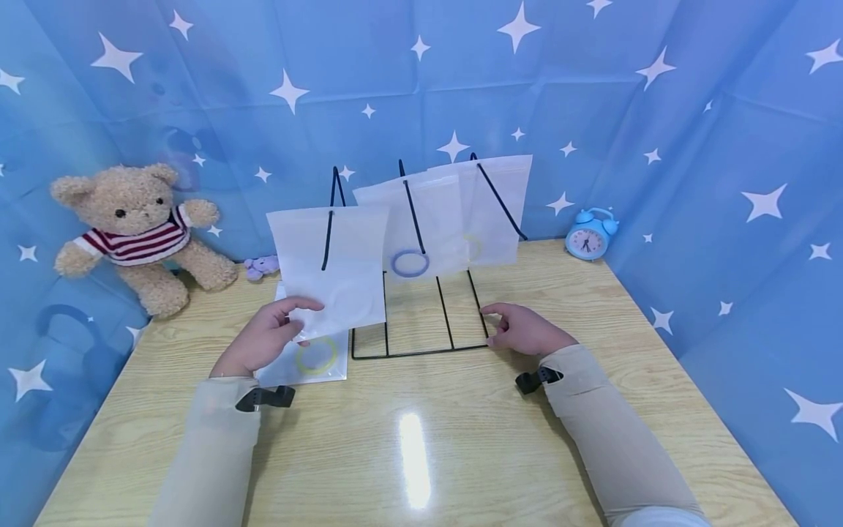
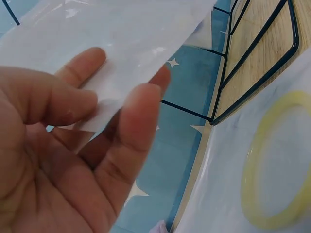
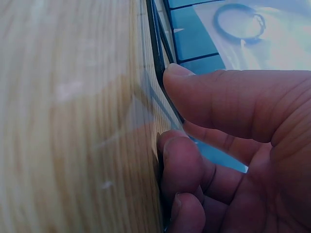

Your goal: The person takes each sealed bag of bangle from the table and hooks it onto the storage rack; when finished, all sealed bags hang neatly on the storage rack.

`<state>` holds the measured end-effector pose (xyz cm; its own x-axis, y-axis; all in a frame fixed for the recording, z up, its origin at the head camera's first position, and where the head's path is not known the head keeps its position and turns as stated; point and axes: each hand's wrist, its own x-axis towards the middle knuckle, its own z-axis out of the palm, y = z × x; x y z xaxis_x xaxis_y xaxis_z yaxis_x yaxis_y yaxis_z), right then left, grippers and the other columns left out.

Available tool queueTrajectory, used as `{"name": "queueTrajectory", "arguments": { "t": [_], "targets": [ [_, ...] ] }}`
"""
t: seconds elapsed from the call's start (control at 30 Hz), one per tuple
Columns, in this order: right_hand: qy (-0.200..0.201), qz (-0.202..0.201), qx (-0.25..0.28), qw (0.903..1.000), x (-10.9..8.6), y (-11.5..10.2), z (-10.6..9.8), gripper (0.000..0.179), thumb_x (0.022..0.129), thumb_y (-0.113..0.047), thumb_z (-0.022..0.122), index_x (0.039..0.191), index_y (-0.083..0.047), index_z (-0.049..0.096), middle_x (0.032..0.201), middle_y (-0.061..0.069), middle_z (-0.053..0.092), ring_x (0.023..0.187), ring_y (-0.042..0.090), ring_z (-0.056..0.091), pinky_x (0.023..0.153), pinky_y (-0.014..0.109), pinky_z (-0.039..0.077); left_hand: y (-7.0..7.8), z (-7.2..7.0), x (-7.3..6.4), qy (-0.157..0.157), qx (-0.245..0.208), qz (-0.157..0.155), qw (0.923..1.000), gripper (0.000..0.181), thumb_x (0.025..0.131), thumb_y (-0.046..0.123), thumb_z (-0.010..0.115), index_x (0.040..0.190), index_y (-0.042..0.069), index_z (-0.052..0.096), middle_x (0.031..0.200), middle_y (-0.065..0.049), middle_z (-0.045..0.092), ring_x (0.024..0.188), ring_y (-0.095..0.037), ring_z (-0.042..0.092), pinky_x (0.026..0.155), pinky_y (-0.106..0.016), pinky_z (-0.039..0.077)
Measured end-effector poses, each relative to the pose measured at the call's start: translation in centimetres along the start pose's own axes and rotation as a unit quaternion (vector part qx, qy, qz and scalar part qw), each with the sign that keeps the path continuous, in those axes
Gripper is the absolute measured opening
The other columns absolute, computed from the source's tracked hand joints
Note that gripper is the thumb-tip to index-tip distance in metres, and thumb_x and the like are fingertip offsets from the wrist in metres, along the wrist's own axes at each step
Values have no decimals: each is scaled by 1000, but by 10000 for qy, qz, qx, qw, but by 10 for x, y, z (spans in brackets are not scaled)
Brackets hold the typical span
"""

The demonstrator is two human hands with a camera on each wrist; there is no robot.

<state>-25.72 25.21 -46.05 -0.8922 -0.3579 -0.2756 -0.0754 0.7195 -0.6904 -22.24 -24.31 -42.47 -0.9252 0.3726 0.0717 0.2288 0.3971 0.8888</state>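
A black wire rack [image 1: 421,354] stands on the table, with white translucent plastic bags hanging from its slanted prongs. My left hand [image 1: 266,333] pinches the lower left corner of the left bag [image 1: 332,256]; in the left wrist view, thumb and fingers [image 2: 141,121] lie on either side of its sheet. Behind it hang a middle bag [image 1: 435,212] with a purple ring and a right bag [image 1: 503,205] with a faint yellow ring. My right hand [image 1: 527,329] grips the rack's front right corner, its thumb [image 3: 194,97] against the wire.
Beneath my left hand, another bag [image 1: 276,372] with a yellow ring lies flat on the wooden table [image 1: 487,439]. A teddy bear [image 1: 135,227] and a small purple toy [image 1: 261,266] sit at the back left. A blue alarm clock [image 1: 588,238] stands back right.
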Motion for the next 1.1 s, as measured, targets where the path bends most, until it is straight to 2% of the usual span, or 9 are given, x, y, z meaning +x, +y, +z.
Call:
{"name": "queueTrajectory", "arguments": {
  "t": [0.07, 0.13, 0.23, 0.37, 0.47, 0.6, 0.77, 0.97, 1.1],
  "targets": [
    [-4, 21, -25, 10000, 0, -1, 0, 65, 97, -18, 76, 156, -10, 50, 84, 6, 58, 67, 20, 50, 60, 35, 44, 0, 0, 0, 165, 21, 52, 9998, 37, 107, -3, 47, 137, 8, 66, 139, -17, 60, 47, -19, 44, 45, -27, 36],
    [-5, 33, -31, 10000, -1, -2, 0, 65, 97, -18, 76, 156, -11, 49, 84, 6, 58, 67, 20, 50, 60, 34, 44, 0, -1, 1, 338, 78, 65, 9994, 38, 106, -3, 48, 138, 8, 66, 135, -13, 62, 56, -26, 58, 50, -29, 42],
    [-5, 24, -28, 10000, -1, -3, 1, 65, 97, -18, 76, 156, -11, 49, 85, 5, 58, 67, 20, 50, 60, 35, 44, 1, -1, 1, 622, 240, 20, 9978, 39, 106, -2, 49, 139, 11, 65, 113, -12, 64, 68, -32, 62, 57, -29, 47],
    [21, 36, 46, 10000, -3, -4, 0, 66, 97, -18, 76, 156, -12, 50, 84, 6, 58, 67, 22, 49, 60, 35, 44, 2, -1, 1, 861, 253, -53, 9960, 43, 105, -2, 50, 143, 13, 63, 103, -12, 59, 73, -29, 62, 62, -29, 52],
    [22, 42, 61, 10000, -3, -4, 0, 65, 97, -17, 76, 156, -13, 50, 84, 6, 58, 67, 22, 49, 60, 35, 44, 3, 0, 2, 926, 44, -4, 9957, 45, 105, -4, 49, 146, 11, 61, 120, -15, 60, 78, -27, 65, 71, -34, 61],
    [-3, 49, 54, 10000, -3, -3, 0, 65, 97, -17, 76, 157, -13, 49, 84, 6, 58, 67, 22, 49, 60, 35, 44, 2, 1, 2, 1073, -186, 143, 9939, 47, 104, -7, 48, 147, 8, 59, 123, -14, 60, 71, -17, 55, 81, -39, 65],
    [-40, 44, 92, 9999, -3, -4, 0, 65, 98, -17, 75, 157, -11, 48, 83, 6, 57, 66, 21, 48, 59, 35, 43, 2, 2, 3, 1216, -313, 225, 9918, 48, 104, -8, 46, 148, 7, 58, 91, -10, 47, 68, -15, 45, 86, -34, 65],
    [-40, 37, 114, 9999, -3, -3, 0, 66, 98, -16, 75, 158, -11, 48, 82, 5, 57, 65, 21, 48, 58, 35, 43, 1, 3, 3, 1288, -437, 224, 9905, 49, 105, -8, 46, 150, 7, 55, 105, -4, 52, 72, -15, 45, 91, -34, 63],
    [-19, 59, 91, 9999, -3, -3, 0, 66, 98, -17, 76, 157, -12, 49, 82, 6, 58, 65, 21, 48, 59, 35, 44, -3, 3, 4, 1233, -576, 389, 9899, 50, 103, -11, 45, 150, 4, 54, 101, -10, 48, 71, -12, 44, 92, -30, 62]
  ]
}}
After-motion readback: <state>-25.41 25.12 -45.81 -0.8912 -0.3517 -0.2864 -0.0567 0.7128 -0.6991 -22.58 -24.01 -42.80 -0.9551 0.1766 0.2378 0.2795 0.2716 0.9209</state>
